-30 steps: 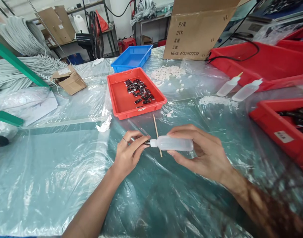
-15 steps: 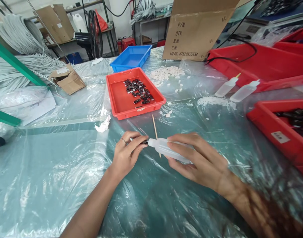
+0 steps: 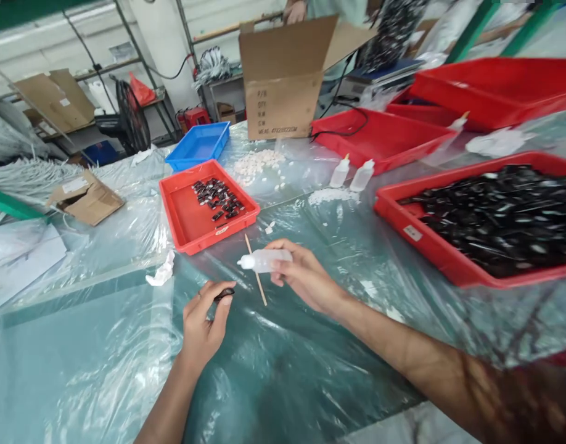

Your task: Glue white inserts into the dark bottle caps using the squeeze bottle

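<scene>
Between the thumb and fingers of my left hand (image 3: 204, 324) is a small, glossy black oval part (image 3: 224, 294). My right hand (image 3: 311, 280) is closed around a translucent squeeze bottle (image 3: 262, 261), tipped on its side with its white nozzle pointing left. The nozzle is apart from the black part, up and to its right. Under the bottle a thin wooden stick (image 3: 261, 293) lies on the plastic-covered table (image 3: 102, 364). Just beyond the hands is a red tray (image 3: 184, 223) with several small black pieces (image 3: 222, 200) in it.
Small white pieces (image 3: 258, 163) lie scattered behind the tray, beside a blue tray (image 3: 197, 148). Two more squeeze bottles (image 3: 361, 177) stand near white bits. At right, a red bin (image 3: 431, 246) holds many black parts. Crumpled tissue (image 3: 161, 271) lies left. A person's hand (image 3: 295, 11) shows behind the cardboard box (image 3: 283, 92).
The squeeze bottle's nozzle has come away from the black part, and my hands have moved apart. The view has turned to the right, showing more of the bin of black parts.
</scene>
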`<state>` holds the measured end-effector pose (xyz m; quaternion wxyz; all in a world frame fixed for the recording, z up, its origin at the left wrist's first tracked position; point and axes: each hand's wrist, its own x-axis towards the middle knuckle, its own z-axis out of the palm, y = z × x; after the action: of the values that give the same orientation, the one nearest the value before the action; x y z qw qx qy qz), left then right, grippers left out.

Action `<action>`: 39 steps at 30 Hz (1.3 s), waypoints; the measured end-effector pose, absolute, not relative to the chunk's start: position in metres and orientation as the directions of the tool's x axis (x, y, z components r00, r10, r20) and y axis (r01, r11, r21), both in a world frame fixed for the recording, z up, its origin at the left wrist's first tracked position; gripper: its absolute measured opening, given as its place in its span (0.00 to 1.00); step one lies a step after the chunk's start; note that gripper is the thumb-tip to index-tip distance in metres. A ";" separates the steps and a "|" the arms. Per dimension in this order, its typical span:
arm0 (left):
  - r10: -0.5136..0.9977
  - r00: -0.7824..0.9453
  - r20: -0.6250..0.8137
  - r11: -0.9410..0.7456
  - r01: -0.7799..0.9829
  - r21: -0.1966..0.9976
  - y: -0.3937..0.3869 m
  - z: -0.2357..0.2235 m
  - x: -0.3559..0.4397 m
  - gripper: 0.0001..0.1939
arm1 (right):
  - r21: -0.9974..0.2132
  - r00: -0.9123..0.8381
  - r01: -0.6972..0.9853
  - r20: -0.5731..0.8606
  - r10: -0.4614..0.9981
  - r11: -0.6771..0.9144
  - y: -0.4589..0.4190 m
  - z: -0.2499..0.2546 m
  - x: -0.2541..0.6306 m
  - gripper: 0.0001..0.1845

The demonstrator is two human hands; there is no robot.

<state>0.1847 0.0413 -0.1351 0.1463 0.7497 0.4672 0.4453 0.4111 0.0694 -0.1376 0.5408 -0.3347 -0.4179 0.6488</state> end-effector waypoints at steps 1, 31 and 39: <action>0.848 0.151 0.509 -0.495 0.571 0.655 0.042 -0.137 0.185 0.12 | -0.894 -0.208 -0.440 0.009 0.978 -0.086 0.070 -0.136 0.410 0.24; 0.884 -0.011 0.467 -0.397 0.509 0.764 0.046 -0.143 0.188 0.07 | -0.757 -0.187 0.196 0.595 0.782 0.623 0.056 -0.122 0.419 0.16; 0.849 0.038 0.526 -0.472 0.500 0.726 0.043 -0.141 0.190 0.06 | -0.581 -0.225 0.288 0.732 0.643 0.761 0.051 -0.129 0.414 0.21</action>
<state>0.1903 0.0428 -0.1413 0.1755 0.6986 0.4828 0.4980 0.4137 0.0507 -0.1287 0.5433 -0.3042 -0.7652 0.1637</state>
